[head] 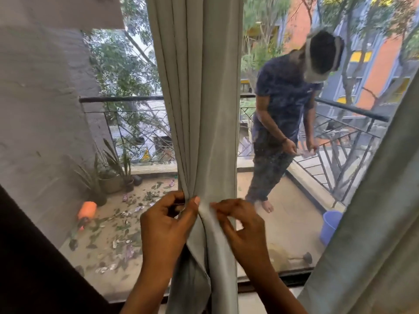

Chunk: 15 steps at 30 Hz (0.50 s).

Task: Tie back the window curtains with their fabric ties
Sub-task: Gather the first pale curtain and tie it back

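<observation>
**Pinching the grey curtain in at the waist**

From the head view, both hands are on the grey curtain (204, 109), which hangs straight down the middle of the window with its long axis vertical and its folds bunched in at hand level. The left hand (163, 225) has fingers and thumb curled round the gathered folds on the curtain's left edge. The right hand (242, 227) pinches a fold of the same cloth just beside it. No tie can be told apart from the curtain fabric here.

A second curtain (374, 223) slants down the right side. Through the glass lies a balcony: a black railing (127, 99), potted plants (111, 175) in the corner, fallen leaves (118, 234) across the floor, an orange object (87, 210) at left and a blue bucket (330, 225) at right. A person in a dark shirt (285, 98) shows behind the pane, trees and an orange building beyond.
</observation>
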### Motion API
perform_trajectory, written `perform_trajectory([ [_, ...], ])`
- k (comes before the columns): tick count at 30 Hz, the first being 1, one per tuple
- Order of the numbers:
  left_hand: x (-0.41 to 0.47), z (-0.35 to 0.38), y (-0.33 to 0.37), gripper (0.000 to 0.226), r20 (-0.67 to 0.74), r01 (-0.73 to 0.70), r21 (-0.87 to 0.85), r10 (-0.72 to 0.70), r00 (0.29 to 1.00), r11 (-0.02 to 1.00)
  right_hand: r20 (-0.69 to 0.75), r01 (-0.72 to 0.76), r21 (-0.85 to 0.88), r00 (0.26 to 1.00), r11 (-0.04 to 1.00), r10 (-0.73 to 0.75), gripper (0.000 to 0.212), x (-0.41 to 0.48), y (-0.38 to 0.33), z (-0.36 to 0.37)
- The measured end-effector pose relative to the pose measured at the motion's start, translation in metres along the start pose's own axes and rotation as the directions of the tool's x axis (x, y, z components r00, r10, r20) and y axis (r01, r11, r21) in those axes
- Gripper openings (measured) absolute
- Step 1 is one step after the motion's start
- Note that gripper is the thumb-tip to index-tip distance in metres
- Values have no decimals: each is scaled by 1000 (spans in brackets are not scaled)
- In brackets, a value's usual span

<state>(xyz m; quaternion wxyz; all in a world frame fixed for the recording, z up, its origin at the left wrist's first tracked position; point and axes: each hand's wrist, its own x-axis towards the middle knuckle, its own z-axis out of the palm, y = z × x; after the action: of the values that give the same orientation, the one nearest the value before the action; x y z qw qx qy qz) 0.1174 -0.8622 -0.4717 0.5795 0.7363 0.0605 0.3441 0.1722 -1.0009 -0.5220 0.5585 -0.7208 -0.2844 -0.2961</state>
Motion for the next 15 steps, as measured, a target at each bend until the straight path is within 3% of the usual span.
perform_trajectory([
  [3, -11, 6, 3, 18, -66, 26, 18, -24, 997, 1000, -177, -152, -34, 974, 988, 144, 38, 19, 16, -11],
  [6, -20, 5, 4, 16, -87, 18, 25, -16, 996, 1000, -33, -381, 64, 923, 922, 383, 70, 43, 30, -10],
  [8, -24, 1, 6, 20, -96, 6, 36, -2, 995, 999, 79, -470, 120, 883, 875, 463, 55, 49, 34, -9],
  [10, -30, -2, 9, 26, -125, -8, 44, 13, 992, 999, 32, -417, 25, 909, 909, 416, 28, 47, 29, -14],
  [15, -43, 1, 15, 25, -177, -13, 31, 19, 984, 999, -222, -204, -115, 959, 972, 175, 16, 23, 0, -23],
])
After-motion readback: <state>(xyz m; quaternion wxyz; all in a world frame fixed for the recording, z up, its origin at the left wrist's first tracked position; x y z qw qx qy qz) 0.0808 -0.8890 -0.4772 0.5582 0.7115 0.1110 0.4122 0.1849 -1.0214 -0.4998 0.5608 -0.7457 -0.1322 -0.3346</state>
